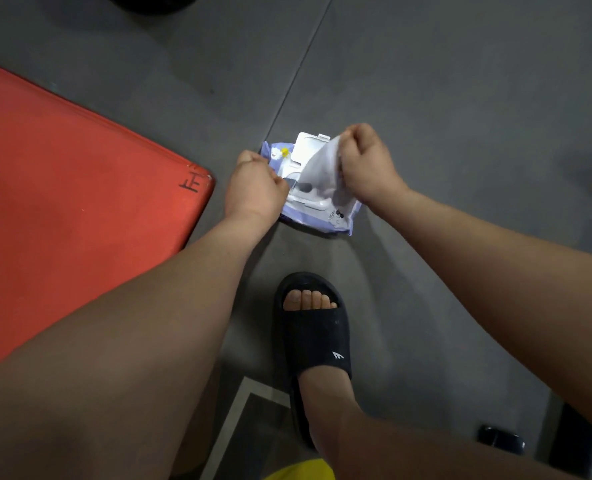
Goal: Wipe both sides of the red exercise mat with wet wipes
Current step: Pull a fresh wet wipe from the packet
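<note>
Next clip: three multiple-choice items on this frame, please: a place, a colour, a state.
1. Where does the wipes pack lie?
A on the grey floor, beside the corner of the red mat
B on top of the mat
C on a chair

2. What colour is the slipper?
A white
B black
C blue

3. What is the right hand doing?
A lying flat on the floor
B pressing the mat
C pinching a white wipe drawn from the pack

1 A: grey floor shows beside it.
2 B: its strap is black.
3 C: its fingers curl on the wipe while the left hand holds the pack.
</note>
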`<act>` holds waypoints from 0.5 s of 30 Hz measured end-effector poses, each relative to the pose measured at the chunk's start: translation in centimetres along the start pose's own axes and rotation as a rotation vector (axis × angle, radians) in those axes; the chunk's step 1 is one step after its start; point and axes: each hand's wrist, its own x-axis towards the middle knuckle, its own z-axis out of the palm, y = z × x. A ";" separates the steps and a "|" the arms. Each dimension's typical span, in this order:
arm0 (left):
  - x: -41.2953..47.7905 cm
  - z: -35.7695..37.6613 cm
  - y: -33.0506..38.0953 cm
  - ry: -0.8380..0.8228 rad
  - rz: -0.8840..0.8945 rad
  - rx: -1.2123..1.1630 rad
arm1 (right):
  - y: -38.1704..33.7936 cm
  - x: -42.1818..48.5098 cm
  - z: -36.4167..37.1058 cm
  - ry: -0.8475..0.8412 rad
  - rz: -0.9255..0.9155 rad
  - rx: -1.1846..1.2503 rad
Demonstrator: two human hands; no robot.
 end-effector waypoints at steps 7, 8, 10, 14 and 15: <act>-1.4 -0.1 1.6 0.151 0.088 -0.013 | -0.4 2.2 -4.4 0.193 0.086 0.230; -1.8 0.0 2.0 0.161 0.152 0.007 | -0.1 2.4 -4.9 0.223 0.094 0.245; -2.6 0.8 2.6 0.036 0.273 0.096 | 0.3 2.6 -5.8 0.276 0.116 0.320; -3.4 1.7 2.2 -0.117 0.346 0.225 | 0.9 2.6 -7.0 0.337 0.132 0.280; -3.4 1.7 2.1 -0.127 0.349 0.237 | 1.1 2.6 -7.2 0.329 0.133 0.232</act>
